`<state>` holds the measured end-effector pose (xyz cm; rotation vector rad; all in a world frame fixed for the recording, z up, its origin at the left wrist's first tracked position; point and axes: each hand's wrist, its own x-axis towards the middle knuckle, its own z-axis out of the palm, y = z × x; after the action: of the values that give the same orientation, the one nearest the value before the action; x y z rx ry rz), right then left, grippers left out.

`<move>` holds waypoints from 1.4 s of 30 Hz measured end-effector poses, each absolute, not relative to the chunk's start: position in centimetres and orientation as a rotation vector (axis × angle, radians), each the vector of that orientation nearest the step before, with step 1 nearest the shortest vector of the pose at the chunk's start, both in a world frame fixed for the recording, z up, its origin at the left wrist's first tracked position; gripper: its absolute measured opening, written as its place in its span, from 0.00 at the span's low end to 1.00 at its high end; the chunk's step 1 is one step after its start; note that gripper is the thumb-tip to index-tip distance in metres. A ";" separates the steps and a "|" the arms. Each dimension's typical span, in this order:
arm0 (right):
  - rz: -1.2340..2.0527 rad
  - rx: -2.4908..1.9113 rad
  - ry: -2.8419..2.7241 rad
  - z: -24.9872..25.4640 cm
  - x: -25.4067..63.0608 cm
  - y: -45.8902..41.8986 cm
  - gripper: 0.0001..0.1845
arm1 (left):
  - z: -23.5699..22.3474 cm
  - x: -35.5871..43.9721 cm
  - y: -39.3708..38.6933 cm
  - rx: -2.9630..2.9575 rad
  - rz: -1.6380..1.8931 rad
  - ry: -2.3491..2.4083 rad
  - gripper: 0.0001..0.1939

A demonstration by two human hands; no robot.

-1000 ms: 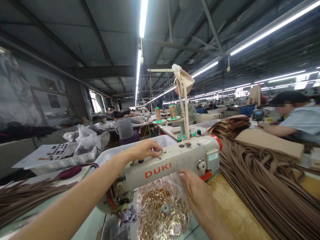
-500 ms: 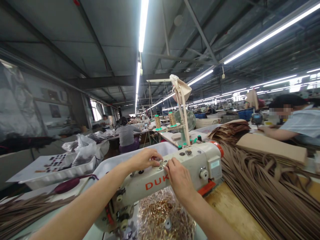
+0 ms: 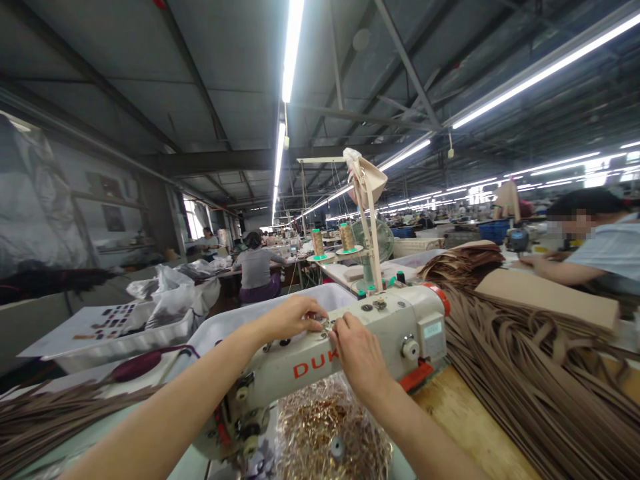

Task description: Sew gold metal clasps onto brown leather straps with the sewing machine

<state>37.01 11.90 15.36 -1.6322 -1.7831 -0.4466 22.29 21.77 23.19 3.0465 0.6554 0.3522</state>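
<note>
A cream sewing machine (image 3: 400, 320) with red lettering stands in front of me. My left hand (image 3: 290, 317) rests on top of its arm, fingers pinched at a small metal part there. My right hand (image 3: 357, 353) meets it from the right, fingertips pressed together at the same spot. What the fingers hold is too small to make out. Under the machine arm lies a clear bag of gold metal rings (image 3: 325, 427).
Heaps of brown straps (image 3: 525, 387) cover the wooden table on the right. A person in a light blue top (image 3: 595, 247) works at far right. A white tray (image 3: 225, 323) and plastic bags (image 3: 165, 290) sit behind. Thread cones (image 3: 330, 241) stand on a rack.
My right hand rose from in front of the bag of rings to the top of the machine, beside my left hand. The view tilted slightly.
</note>
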 end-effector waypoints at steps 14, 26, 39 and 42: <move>-0.504 -1.650 -1.848 16.3 36.9 12.0 0.04 | 23.1 22.4 21.8 3.070 0.345 0.659 0.11; -0.544 -1.572 -1.632 12.8 36.0 13.4 0.03 | 22.7 22.7 22.4 3.074 0.423 0.641 0.10; -0.308 -1.408 -1.412 12.7 36.0 12.6 0.07 | 26.6 21.7 21.7 2.739 0.839 0.806 0.19; -0.169 -1.397 -1.507 10.0 38.3 10.0 0.19 | 25.9 21.1 21.3 2.584 0.673 0.837 0.20</move>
<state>38.26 9.98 9.97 -1.3966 -1.5075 -0.1685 21.14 21.35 25.93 2.5845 0.8365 0.6729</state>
